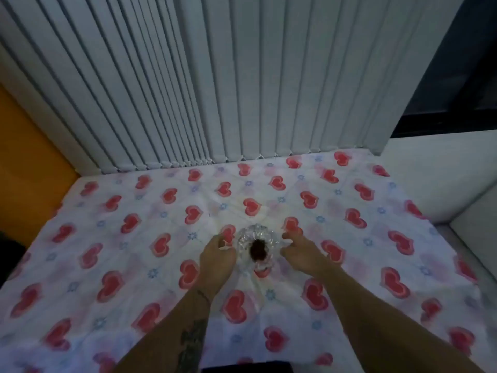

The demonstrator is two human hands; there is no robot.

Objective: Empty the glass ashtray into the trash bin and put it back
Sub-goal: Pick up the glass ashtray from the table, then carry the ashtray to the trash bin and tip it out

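A clear cut-glass ashtray (265,236) stands on a table covered by a white cloth (161,265) printed with red hearts. A dark brown heap of ash lies in its bowl. My left hand (216,255) is at the ashtray's left side, fingers curled and close to the rim. My right hand (300,253) is at its right side, fingers spread and bent toward the glass. Neither hand clearly grips the ashtray. No trash bin is in view.
White vertical blinds (215,90) hang along the table's far edge. An orange wall (27,168) is at the left, a dark window (457,76) at the upper right, and a white ledge (443,179) runs along the right side.
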